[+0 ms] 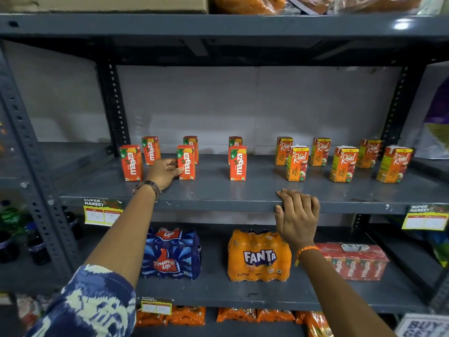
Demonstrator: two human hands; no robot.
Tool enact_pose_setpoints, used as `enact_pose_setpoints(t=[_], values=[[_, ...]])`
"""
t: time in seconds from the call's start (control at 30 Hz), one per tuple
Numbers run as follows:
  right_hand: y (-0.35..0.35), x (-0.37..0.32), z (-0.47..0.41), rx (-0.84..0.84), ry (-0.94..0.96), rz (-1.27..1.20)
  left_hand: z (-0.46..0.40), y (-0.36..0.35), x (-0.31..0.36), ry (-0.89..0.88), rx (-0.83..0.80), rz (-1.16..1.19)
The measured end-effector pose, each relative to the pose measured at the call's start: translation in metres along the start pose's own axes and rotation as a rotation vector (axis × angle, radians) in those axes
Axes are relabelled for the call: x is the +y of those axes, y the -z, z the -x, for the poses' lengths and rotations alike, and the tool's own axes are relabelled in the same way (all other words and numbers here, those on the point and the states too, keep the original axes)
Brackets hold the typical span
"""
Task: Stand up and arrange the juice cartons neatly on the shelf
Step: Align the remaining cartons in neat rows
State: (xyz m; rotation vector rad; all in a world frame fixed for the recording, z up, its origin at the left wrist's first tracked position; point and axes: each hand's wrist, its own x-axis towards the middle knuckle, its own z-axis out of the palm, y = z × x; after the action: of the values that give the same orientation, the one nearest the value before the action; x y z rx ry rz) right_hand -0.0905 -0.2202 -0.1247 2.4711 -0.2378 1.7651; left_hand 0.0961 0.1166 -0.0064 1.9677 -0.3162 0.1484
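Several small juice cartons stand upright on the grey metal shelf [218, 190]. On the left are red Maaza cartons in two rows, on the right orange Real apple cartons [297, 163] in two rows. My left hand [163, 172] reaches in and its fingertips touch the left side of a front-row Maaza carton [186, 162]; whether the fingers grip it I cannot tell. Another Maaza carton [131, 162] stands just left of that hand. My right hand [297, 215] rests over the shelf's front edge, fingers curled on the lip.
The shelf below holds a blue Thums Up pack [171, 254], an orange Fanta pack [258, 256] and a red Maaza multipack [354, 261]. Price tags [102, 211] hang on the shelf edge. Dark perforated uprights [116, 105] frame the bay. Bottles stand at far left.
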Motion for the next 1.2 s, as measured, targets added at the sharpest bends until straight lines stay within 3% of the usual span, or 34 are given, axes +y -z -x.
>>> enact_pose_setpoints(t=[0.37, 0.43, 0.53, 0.6, 0.7, 0.8, 1.2], values=[[0.005, 0.001, 0.001, -0.040, 0.008, -0.003, 0.011, 0.003, 0.007, -0.022, -0.003, 0.049], [0.003, 0.002, 0.002, -0.035, 0.011, -0.009, 0.020, 0.012, 0.005, -0.059, 0.172, 0.091], [-0.002, 0.003, 0.001, -0.021, 0.005, -0.007, 0.039, 0.032, -0.002, -0.101, 0.736, 0.095], [-0.004, 0.003, 0.001, -0.014, -0.001, -0.005, 0.041, 0.043, -0.004, -0.005, 0.885, 0.011], [-0.003, 0.001, 0.000, -0.011, -0.005, -0.008, 0.032, 0.053, -0.002, 0.201, 0.668, -0.098], [-0.002, 0.000, -0.001, -0.015, -0.018, -0.021, 0.022, 0.055, -0.004, 0.219, 0.532, -0.251], [0.004, -0.004, -0.001, -0.063, -0.032, -0.012, 0.017, 0.055, -0.006, 0.271, 0.564, -0.310]])
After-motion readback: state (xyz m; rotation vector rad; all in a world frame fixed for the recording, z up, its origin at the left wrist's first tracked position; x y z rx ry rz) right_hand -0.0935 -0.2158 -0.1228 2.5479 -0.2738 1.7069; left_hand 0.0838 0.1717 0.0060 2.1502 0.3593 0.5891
